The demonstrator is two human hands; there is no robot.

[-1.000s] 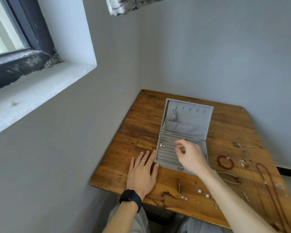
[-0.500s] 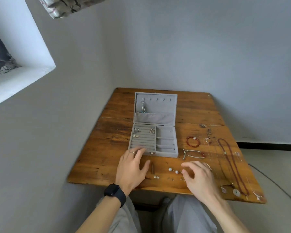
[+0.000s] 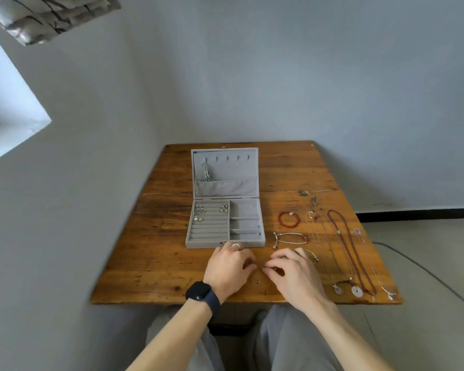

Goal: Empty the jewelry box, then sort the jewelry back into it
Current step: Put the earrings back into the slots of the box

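Grey trousers at the bottom edge, both bare forearms reaching onto a worn wooden bench point(image 3: 172, 263) with dark grain and scuffs. Left hand point(image 3: 229, 266) wears a black watch point(image 3: 202, 294) on the wrist and a thin metal ring point(image 3: 236, 246); fingers curled down on the wood, fingertips just short of the box front. Right hand point(image 3: 292, 271) is beside it, fingers curled, thumb and forefinger pinched on something small and dark; can't tell what it is. Whether the left hand grips anything, can't tell. A couple of tiny studs point(image 3: 254, 281) lie loose on the wood between the hands. Right of the hands: long dark-red bead necklace point(image 3: 351, 250) with a pale disc pendant point(image 3: 356, 291), thin metal chains next to it, a cord bracelet point(image 3: 289, 236), then a round red bead bracelet point(image 3: 288, 219) further out. Jewelry box point(image 3: 225, 245) sits mid-bench, grey velvet, rectangular, lid open and upright. Left half of the tray is ribbed ring rolls holding three small clusters of earrings point(image 3: 199, 210) in the far rows; right half is plain divided compartments, look bare. Lid point(image 3: 225, 172) has a row of small hooks and a fabric pocket; one silvery necklace point(image 3: 206, 172) hangs from the leftmost hook into the pocket. Behind: flat grey wall, white window reveal upper left.
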